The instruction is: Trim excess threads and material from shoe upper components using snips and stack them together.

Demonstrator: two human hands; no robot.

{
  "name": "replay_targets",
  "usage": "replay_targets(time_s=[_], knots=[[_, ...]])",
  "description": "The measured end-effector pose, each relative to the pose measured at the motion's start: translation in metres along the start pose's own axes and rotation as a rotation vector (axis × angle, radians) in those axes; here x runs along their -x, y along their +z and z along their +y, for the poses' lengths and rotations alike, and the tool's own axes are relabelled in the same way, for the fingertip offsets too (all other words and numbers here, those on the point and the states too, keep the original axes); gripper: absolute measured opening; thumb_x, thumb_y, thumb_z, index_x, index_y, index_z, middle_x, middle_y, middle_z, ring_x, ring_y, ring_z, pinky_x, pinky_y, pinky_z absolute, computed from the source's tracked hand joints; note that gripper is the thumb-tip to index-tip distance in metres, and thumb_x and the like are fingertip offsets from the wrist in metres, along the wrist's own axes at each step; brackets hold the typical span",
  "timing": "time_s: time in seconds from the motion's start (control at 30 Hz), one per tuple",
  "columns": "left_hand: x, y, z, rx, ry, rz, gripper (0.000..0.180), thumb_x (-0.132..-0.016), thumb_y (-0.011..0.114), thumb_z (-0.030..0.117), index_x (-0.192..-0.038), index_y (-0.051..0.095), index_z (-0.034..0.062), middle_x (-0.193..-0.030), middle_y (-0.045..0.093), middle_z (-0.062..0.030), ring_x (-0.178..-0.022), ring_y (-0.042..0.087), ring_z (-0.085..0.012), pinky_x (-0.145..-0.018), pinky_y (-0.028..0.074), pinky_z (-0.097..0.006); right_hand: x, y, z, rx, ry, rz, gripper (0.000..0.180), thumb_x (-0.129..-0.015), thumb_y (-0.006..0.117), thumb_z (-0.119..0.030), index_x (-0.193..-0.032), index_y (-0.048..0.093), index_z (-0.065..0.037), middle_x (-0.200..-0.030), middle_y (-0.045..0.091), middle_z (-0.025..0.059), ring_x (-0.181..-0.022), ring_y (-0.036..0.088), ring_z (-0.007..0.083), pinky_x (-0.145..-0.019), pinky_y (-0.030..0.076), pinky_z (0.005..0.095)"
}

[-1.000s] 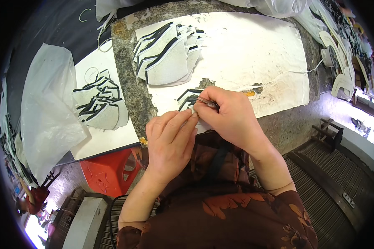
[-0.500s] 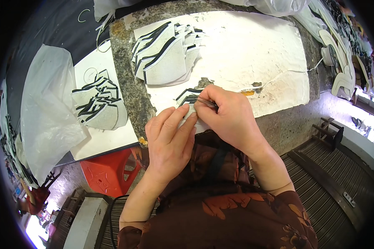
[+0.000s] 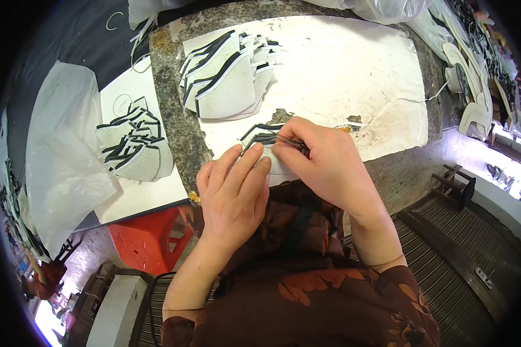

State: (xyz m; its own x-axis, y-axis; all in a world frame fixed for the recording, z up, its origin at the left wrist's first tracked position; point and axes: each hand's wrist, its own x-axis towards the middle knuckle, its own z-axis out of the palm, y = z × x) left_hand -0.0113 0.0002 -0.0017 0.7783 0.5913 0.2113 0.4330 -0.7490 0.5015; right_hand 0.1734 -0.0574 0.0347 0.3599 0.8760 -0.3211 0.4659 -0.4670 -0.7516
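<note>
Small white curved pieces with black trimmed edges (image 3: 259, 129) lie overlapped at the near edge of the worktable, partly hidden by my fingers. My left hand (image 3: 228, 188) rests on them, its fingers stretched out and slightly apart; its thumb is mostly hidden. My right hand (image 3: 333, 159) is closed round a thin dark metal tool that looks like tweezers (image 3: 293, 141). The tool's tip points left and meets the black edges just beyond my left fingertips. Farther off to the left lies a fanned pile of larger matching pieces (image 3: 228, 87).
White paper (image 3: 347, 63) covers the stone-like tabletop (image 3: 176, 104); a white cord (image 3: 399, 99) crosses it. On the left are another pile of trimmed pieces (image 3: 145, 159) and a clear plastic bag (image 3: 63, 150). A red stool (image 3: 139, 243) stands below; white shaped parts (image 3: 477, 115) lie at far right.
My left hand has shifted slightly left and down, showing more of the black edges. The right hand stays at the same spot with the tool. The whole view has drifted a little.
</note>
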Motion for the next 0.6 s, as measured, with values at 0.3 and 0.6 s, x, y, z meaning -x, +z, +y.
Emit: replay_targets(time_s=[0.3, 0.6], knots=[[0.0008, -0.0008, 0.0035, -0.01, -0.026, -0.009, 0.034, -0.088, 0.071, 0.011, -0.122, 0.071, 0.0107, -0.129, 0.069, -0.0035, -0.122, 0.059, -0.0265, -0.103, 0.039, -0.042, -0.0008, -0.0049, 0.0042, 0.123, -0.046, 0.046, 0.012, -0.091, 0.063, -0.018, -0.09, 0.063, -0.005, -0.074, 0.067, 0.014, -0.067, 0.066, 0.0356, -0.062, 0.05, 0.0422], [-0.0009, -0.0003, 0.0058, -0.05, -0.01, -0.027, 0.04, -0.088, 0.071, 0.01, -0.128, 0.07, 0.0102, -0.13, 0.066, -0.0037, -0.123, 0.057, -0.0263, -0.104, 0.038, -0.042, -0.0044, -0.0066, 0.0037, 0.165, -0.045, 0.024, 0.012, -0.09, 0.062, -0.017, -0.09, 0.063, -0.005, -0.075, 0.067, 0.0153, -0.068, 0.065, 0.0373, -0.062, 0.05, 0.0442]])
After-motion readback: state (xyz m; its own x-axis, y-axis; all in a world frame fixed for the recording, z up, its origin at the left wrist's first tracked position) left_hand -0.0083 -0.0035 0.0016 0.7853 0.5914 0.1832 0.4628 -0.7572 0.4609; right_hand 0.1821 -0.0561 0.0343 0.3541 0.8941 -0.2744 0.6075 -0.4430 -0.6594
